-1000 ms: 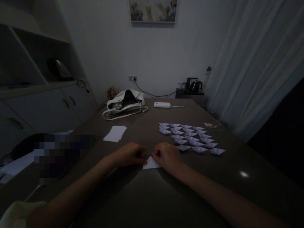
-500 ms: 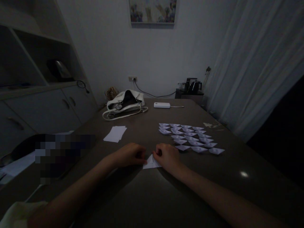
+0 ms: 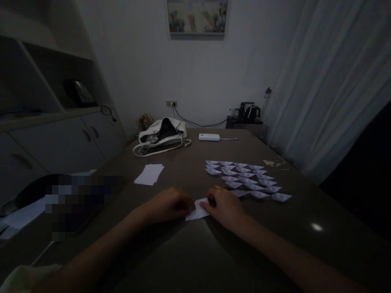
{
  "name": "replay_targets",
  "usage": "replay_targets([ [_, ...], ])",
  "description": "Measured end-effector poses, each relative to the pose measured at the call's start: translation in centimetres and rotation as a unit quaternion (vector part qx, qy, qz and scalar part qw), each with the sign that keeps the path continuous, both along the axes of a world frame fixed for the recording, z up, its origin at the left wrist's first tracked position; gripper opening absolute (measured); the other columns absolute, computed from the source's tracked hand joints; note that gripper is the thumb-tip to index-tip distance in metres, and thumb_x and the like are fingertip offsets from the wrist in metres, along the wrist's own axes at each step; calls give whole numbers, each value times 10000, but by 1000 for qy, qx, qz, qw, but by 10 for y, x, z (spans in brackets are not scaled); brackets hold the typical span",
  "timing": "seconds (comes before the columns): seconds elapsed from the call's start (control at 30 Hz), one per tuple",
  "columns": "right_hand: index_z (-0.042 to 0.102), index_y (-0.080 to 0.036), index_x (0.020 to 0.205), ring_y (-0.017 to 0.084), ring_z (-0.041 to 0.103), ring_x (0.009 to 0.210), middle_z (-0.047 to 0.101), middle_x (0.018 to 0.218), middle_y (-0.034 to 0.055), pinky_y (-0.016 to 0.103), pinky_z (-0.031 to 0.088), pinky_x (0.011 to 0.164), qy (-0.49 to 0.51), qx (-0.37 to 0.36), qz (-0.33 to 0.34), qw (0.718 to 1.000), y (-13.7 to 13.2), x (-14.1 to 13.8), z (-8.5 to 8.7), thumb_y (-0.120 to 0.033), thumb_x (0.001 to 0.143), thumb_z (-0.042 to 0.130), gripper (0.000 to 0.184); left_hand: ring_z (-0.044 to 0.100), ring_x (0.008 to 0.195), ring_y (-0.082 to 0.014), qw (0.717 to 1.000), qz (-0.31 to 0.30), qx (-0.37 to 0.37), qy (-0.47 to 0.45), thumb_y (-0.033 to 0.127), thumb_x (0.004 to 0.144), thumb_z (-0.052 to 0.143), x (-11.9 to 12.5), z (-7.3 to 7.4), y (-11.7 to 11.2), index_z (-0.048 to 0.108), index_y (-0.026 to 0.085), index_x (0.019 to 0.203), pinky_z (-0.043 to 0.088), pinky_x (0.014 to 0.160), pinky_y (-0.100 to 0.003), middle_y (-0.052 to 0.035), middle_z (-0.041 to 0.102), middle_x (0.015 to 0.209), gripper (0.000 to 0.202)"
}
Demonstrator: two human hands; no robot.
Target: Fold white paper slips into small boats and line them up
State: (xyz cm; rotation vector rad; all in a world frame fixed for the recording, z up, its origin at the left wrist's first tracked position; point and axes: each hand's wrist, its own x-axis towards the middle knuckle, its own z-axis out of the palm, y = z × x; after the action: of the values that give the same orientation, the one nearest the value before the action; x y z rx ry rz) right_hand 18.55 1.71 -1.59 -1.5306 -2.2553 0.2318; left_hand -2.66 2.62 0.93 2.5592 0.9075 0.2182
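Observation:
A small folded piece of white paper (image 3: 198, 211) lies on the brown table between my two hands. My left hand (image 3: 172, 205) pinches its left side, with the fingers curled in. On the paper's right side, my right hand (image 3: 224, 207) holds the edge, its thumb lying on the sheet and the fingers bent. Just right of my right hand stand several folded paper boats (image 3: 244, 181) in rows. Farther left, beyond my left hand, is a small stack of white paper sheets (image 3: 149, 175).
A white handbag (image 3: 161, 136) sits at the table's far left, and a white power bank (image 3: 209, 137) with a short cable at the far end. Papers (image 3: 27, 213) and a blurred patch lie at the left edge. Paper scraps (image 3: 270, 162) are near the right edge.
My right hand has shifted slightly right and its thumb now lies on the paper. The paper's pointed top looks flatter and wider. The whole view has tilted a little.

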Motion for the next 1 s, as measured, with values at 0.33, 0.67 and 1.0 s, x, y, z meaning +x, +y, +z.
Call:
replay_targets([
  [0.33,596,-174,775,129,580,623,650,699,5,224,330,531,119,-64,-20,991,6,-6,-11,-226,740,687,111,604,747,-152,1000,-2,7,9,233,861,561,-3,-4,2,674,228,1031,413,668,-234,-31,669,866,205],
  [0.67,634,-189,789,169,614,663,671,705,22,241,282,512,23,-37,-57,997,7,-14,-10,-314,784,631,125,584,711,-140,1000,7,-2,-9,275,865,567,-2,-5,0,688,211,965,402,638,-224,-24,655,817,170],
  [1.0,623,-177,794,146,592,758,648,786,18,234,361,629,15,43,107,993,3,-5,-9,-145,789,607,36,589,704,-140,1000,6,8,-3,256,859,575,-2,-5,0,694,216,990,398,639,-231,-20,661,801,181],
])
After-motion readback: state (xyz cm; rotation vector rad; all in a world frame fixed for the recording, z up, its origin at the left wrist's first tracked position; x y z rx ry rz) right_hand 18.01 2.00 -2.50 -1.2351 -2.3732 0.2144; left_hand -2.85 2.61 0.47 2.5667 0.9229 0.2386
